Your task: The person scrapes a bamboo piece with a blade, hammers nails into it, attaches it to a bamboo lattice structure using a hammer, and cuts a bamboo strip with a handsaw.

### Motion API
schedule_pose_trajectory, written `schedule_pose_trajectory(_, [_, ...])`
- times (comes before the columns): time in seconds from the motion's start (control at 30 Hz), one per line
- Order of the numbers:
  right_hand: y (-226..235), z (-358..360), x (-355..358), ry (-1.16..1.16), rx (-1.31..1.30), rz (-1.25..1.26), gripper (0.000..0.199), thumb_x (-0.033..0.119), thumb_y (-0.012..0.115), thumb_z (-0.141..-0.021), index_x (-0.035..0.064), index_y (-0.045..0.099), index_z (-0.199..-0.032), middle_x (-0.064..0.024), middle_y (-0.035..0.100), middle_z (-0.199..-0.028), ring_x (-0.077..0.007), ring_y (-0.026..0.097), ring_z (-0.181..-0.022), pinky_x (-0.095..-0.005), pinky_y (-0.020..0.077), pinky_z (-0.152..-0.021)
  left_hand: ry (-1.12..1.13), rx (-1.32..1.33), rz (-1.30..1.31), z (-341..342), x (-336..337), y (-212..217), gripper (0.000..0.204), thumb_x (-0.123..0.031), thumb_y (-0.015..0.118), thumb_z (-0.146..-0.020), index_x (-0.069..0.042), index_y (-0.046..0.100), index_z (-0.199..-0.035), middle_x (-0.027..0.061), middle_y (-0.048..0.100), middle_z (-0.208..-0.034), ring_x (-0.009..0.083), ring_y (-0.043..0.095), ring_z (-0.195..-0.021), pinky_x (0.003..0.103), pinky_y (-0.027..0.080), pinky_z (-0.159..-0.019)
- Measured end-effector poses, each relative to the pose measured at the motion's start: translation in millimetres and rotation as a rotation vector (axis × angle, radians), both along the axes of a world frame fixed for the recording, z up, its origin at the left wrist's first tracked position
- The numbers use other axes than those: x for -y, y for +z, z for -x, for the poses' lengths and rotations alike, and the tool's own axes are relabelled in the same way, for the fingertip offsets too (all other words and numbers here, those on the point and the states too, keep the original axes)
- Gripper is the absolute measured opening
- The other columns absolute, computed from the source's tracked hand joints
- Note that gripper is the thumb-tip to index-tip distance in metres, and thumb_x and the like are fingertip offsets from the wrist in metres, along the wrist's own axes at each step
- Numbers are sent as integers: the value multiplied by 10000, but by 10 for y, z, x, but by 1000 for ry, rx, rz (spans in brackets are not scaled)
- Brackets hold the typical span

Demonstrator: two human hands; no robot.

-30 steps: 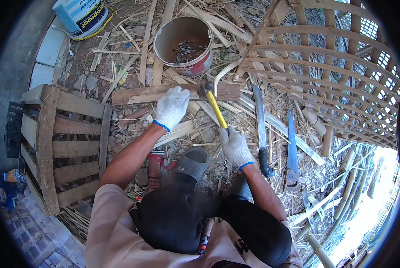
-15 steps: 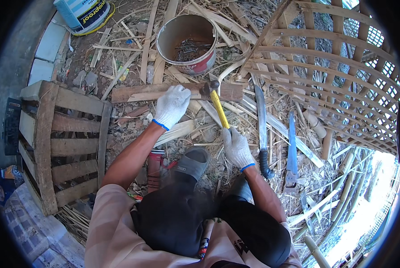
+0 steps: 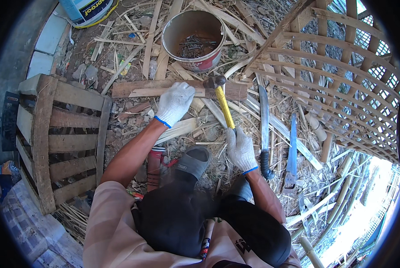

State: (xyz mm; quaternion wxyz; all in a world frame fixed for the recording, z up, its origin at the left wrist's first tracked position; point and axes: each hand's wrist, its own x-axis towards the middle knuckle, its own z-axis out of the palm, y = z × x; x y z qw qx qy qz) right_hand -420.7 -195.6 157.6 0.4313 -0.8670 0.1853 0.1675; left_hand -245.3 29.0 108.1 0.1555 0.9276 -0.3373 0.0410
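Two gloved hands worked over a reddish-brown board point(image 3: 233, 91) that lay crosswise on the littered ground, a paler thin strip point(image 3: 145, 92) along its top. The left hand point(image 3: 175, 105) was down on the strip, its fingers curled in close together; whether they pinched anything could not be told. The right hand point(image 3: 241, 148) was closed firmly around the lower end of a hammer's yellow handle, the hammer point(image 3: 224, 107) pointing away from the body with its dark head over the board's right part. Whether head and wood touched was unclear.

Just beyond the board, a bucket point(image 3: 211, 64) with loose nails point(image 3: 194, 46) in it stood close to the hammer head, taking up the space on the far side. A machete point(image 3: 264, 118) lay right of the right hand, its dark handle toward the body, and farther right a blue-bladed handsaw point(image 3: 292, 154). Woven lattice point(image 3: 298, 64) rose over the far right. Left of the left forearm, a slatted wooden crate point(image 3: 42, 147) hemmed in that side. Near the left shoe point(image 3: 193, 161) was a red cylinder point(image 3: 154, 167), and split strips and shavings were strewn all around.
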Motion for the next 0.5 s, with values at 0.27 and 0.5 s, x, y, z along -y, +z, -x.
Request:
schedule_pose_trajectory(0.27, [-225, 123, -45, 5, 87, 92, 334, 284, 596, -1054, -11, 589, -1212, -309, 680, -810, -531, 680, -803, -581, 510, -676, -39, 33, 10, -28, 26, -52, 85, -177, 651, -931, -102, 669, -895, 83, 666, -931, 299, 665, -945, 416, 573, -785])
schedule_pose_trajectory(0.5, [28, 97, -114, -40, 191, 7, 294, 237, 600, -1033, -13, 581, -1186, -287, 671, -766, -525, 679, -764, -560, 513, -645, -13, -12, -60, -28, -26, -20, 88, -181, 649, -932, -105, 669, -892, 83, 670, -938, 298, 669, -964, 416, 576, -784])
